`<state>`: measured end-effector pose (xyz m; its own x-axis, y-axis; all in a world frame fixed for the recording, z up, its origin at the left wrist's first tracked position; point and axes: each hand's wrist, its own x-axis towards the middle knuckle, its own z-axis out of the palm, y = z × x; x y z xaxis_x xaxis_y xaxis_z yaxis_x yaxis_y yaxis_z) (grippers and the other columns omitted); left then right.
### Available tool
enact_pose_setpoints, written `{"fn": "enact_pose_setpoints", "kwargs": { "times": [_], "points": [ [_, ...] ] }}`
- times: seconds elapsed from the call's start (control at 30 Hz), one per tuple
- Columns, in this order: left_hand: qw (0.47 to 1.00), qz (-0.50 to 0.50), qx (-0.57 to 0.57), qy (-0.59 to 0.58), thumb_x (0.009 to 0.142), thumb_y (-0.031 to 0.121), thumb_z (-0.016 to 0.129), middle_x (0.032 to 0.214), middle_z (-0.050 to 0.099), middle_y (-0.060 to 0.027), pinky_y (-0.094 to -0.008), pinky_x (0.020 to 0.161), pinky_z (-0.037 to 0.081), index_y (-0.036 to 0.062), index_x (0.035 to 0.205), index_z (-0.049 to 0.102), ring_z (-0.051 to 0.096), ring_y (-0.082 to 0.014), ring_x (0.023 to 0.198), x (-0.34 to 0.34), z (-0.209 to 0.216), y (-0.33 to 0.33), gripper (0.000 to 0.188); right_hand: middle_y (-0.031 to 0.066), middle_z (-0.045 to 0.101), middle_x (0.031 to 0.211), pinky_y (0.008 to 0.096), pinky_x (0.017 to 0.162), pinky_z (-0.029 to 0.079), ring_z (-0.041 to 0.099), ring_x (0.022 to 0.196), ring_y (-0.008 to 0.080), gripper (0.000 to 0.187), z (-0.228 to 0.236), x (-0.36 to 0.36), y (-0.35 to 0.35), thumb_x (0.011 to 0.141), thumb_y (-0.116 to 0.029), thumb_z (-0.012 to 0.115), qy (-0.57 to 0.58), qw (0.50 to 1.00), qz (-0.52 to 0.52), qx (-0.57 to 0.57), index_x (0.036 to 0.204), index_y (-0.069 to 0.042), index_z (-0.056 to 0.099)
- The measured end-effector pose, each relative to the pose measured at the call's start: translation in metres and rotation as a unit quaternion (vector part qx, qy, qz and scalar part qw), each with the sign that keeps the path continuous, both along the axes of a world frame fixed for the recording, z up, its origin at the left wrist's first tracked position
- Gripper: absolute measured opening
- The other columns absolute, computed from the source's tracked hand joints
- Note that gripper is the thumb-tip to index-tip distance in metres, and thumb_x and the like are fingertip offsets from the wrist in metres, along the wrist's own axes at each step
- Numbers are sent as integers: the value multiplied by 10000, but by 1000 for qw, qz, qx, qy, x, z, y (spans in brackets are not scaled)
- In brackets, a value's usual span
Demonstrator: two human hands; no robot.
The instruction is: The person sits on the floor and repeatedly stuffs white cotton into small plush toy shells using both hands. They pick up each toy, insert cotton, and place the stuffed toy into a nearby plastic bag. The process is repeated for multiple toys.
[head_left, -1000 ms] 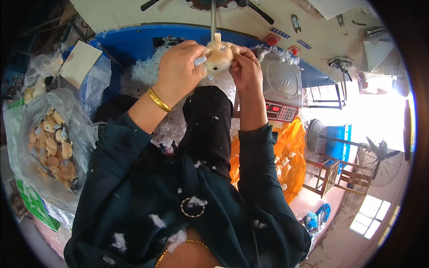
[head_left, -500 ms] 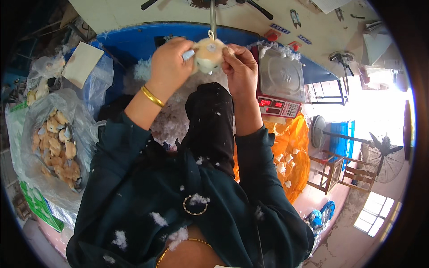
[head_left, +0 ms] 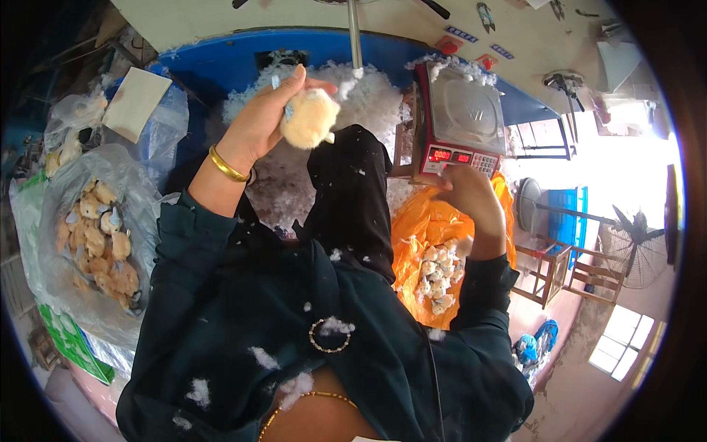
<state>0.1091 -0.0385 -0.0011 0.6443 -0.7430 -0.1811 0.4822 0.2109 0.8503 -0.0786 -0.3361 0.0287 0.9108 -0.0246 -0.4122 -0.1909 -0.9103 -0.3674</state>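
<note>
While the left hand (head_left: pixel 266 116) curls around a plush toy (head_left: pixel 311 121), the right hand (head_left: pixel 473 197), its finger opening unclear, hovers near a digital scale (head_left: pixel 462 118).

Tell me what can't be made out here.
In the head view:
Plush toy: the side against the left hand, hidden by the toy itself.
Right hand: whether it holds anything; its fingers are blurred.
Orange bag: partly hidden behind the right forearm.
Metal tube: upper end cut off by the top edge.
</note>
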Motion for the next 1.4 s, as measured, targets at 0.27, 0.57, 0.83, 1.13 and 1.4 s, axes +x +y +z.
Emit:
{"fn": "enact_pose_setpoints", "kwargs": {
  "times": [0.27,0.57,0.83,1.13,1.4],
  "points": [
    [997,-18,52,-59,947,600,328,979,654,-96,-282,817,489,-8,1107,602,619,-164,918,-19,-9,-14,686,57,568,865,234,565,441,539,674,111,372,-6,81,122,694,-139,794,-324,911,5,255,1013,-32,637],
    [714,292,177,-611,776,151,719,1076,568,-110,-342,829,481,34,1136,571,567,-233,1008,-42,2,7,406,18,569,670,202,435,349,491,528,67,252,-23,98,119,896,-231,625,-164,760,-289,558,854,17,615],
    [774,203,166,-576,680,53,726,992,595,-106,-313,692,492,30,946,628,596,-253,845,-34,-7,-2,285,25,530,714,204,425,323,441,504,77,225,-19,92,123,944,-209,546,-143,691,-284,649,981,10,586],
    [990,49,12,-130,890,153,632,802,575,43,-183,583,400,50,920,638,505,-20,722,-23,-6,-4,107,-28,529,685,179,466,316,420,540,23,144,-26,87,118,871,-141,666,-234,780,-218,538,919,-16,614],
    [972,201,14,-117,909,226,607,721,558,38,-196,503,351,57,900,631,464,-31,595,45,-12,-59,171,-17,519,646,198,424,348,479,522,46,163,-15,175,113,865,-154,649,-302,686,-338,569,802,-20,581]
  ]
}}
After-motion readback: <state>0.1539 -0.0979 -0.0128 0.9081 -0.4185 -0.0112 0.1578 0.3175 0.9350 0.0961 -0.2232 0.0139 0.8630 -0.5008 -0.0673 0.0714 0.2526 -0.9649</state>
